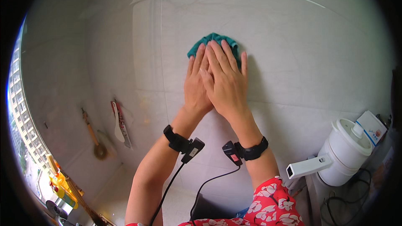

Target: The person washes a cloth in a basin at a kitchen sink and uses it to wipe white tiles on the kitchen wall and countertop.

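Observation:
A teal cloth (213,37) lies bunched against the grey tiled wall (298,53). My left hand (195,88) is held flat with its fingers stretched upward over the cloth's lower left part. Partly overlapping it, my right hand (231,89) presses on the cloth's right side, its fingers spread and its little finger beyond the edge. Together the hands hold the cloth to the wall. Both palms and much of the cloth are hidden. Each wrist wears a black strap with a small cabled device.
A wooden-handled brush (91,128) and a white spatula-like utensil (116,122) hang on the wall at left. Yellow bottles (64,188) stand by the window at lower left. At right, a white electric pot (344,153) with a protruding handle stands beside a box (370,125) and a black cable (345,199).

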`<state>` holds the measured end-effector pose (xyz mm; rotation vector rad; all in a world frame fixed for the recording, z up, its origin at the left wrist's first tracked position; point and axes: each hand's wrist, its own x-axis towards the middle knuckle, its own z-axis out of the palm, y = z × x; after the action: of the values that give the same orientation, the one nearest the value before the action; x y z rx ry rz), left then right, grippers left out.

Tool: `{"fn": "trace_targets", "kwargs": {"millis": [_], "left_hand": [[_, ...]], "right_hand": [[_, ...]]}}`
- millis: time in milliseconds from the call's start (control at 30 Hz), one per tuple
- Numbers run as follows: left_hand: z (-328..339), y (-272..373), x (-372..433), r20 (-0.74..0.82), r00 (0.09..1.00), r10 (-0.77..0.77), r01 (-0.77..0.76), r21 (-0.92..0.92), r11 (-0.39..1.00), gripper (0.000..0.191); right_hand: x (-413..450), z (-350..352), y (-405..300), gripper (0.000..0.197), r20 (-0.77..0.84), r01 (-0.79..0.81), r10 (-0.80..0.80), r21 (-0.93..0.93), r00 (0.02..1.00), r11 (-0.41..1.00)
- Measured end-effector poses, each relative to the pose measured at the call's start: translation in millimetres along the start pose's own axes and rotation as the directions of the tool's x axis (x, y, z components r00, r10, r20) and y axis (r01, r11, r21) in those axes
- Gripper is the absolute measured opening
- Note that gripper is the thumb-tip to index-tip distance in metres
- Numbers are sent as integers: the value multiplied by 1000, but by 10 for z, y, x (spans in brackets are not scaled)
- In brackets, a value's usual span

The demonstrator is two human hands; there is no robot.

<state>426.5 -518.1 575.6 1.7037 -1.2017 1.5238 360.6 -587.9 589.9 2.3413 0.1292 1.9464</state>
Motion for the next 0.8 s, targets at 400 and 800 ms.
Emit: {"fn": "trace_targets", "kwargs": {"millis": [400,800], "left_hand": [[-66,-4,8,-70,998,-9,7,-23,1000,55],[199,587,-196,37,991,129,-125,-111,986,49]], "right_hand": [[34,23,-49,47,-12,24,-24,-25,1000,999],[-642,-417,296,50,-15,-187,187,-117,982,975]]}}
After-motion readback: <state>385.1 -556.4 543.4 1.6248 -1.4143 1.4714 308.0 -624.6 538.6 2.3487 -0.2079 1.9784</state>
